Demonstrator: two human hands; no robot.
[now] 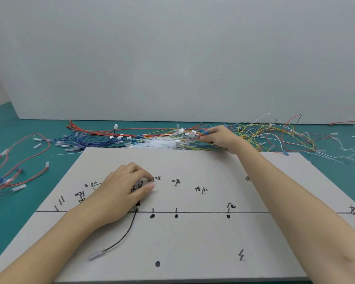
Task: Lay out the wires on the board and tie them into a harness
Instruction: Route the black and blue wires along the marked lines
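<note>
— Two hands busy?
— Yes. Left hand (123,187) pinches the thin black wire (122,236) on the pale grey pegged board (193,242); right hand (219,136) grips a blue-tipped wire (203,133) in the multicoloured pile (162,138) on the teal desk (19,201).

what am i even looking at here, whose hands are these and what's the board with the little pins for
There is one picture, taken by a camera worn on a person's head, looking forward and down at their own two bare hands.

The pale board is a layout board: short metal pins stand up from it, handwritten labels sit beside some of them, and a drawn line crosses it. Wires get routed between the pins to form a harness.

So far one black wire lies on the board. The left hand has its fingers curled at that wire's upper end near some pins. The right hand reaches past the board's far edge into a pile of loose coloured wires on the green table, pinching one with a blue end. More red and blue wires lie to the left.
</note>
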